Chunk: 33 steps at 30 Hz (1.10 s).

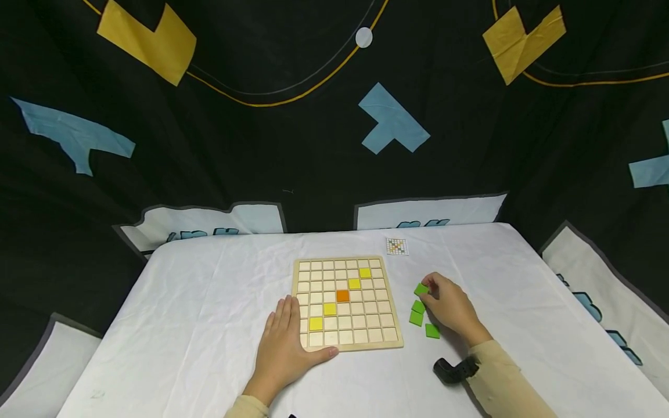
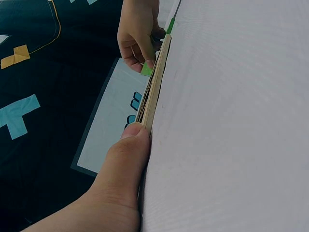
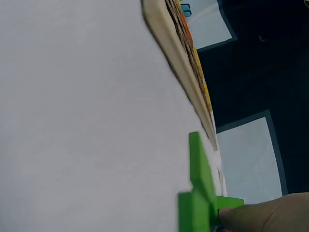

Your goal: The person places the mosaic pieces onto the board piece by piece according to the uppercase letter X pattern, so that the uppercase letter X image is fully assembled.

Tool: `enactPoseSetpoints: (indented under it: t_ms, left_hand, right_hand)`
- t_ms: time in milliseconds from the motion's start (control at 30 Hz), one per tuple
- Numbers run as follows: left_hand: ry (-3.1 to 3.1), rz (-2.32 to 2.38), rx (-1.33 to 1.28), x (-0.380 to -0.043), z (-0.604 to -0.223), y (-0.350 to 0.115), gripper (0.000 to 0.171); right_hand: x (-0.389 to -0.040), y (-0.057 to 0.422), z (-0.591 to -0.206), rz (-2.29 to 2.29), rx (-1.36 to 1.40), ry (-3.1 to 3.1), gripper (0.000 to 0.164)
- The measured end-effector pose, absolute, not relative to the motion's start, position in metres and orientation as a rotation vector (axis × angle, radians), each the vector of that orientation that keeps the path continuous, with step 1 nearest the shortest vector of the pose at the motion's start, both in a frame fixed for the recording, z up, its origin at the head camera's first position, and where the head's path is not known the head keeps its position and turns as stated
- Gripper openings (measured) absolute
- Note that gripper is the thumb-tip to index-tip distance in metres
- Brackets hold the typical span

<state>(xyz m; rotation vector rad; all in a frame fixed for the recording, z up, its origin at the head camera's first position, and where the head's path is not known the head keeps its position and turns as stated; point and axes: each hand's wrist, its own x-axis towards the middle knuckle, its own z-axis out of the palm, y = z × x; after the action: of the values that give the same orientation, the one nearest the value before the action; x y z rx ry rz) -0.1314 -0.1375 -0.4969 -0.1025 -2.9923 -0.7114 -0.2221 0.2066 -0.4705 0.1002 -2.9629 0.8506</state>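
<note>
A square wooden grid board (image 1: 374, 325) lies flat on the table, with several yellow tiles (image 1: 316, 323) and an orange tile (image 1: 342, 296) set along a diagonal. My left hand (image 1: 284, 342) rests at the board's near-left corner, fingers straight along the left side. Its thumb (image 2: 126, 150) touches the front edge. To the right of the board, my right hand (image 1: 450, 306) pinches a green tile (image 1: 420, 289) between thumb and fingers. Three other green tiles lie close by; one of them (image 1: 432, 331) is set apart, nearest me. In the right wrist view, most of this hand is out of frame.
A small printed card with a coloured grid pattern (image 1: 397, 247) lies beyond the board's far-right corner. White cloth (image 1: 172, 325) covers the table. A dark curtain with blue and yellow shapes hangs behind it. A black device (image 1: 455, 370) is strapped to the right wrist.
</note>
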Motion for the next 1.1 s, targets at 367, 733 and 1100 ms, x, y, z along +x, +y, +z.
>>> enactPoseSetpoints:
  t_ms: [367,733,1100]
  left_hand:
    - [-2.995,-0.702,-0.1,-0.132,-0.496,-0.139,0.141]
    - [-2.988,-0.667,-0.094,-0.131,-0.495,-0.141,0.14]
    - [-2.971,-0.684,-0.108,-0.131,-0.494,-0.138,0.141]
  right_hand:
    - [-0.243,0.162,-0.452,1.032,0.182,-2.931,0.019]
    - [-0.262,0.075,-0.438,1.013,0.478,-2.955,0.015]
    - [-0.269,0.022,-0.452,1.063,0.578,-2.939,0.014]
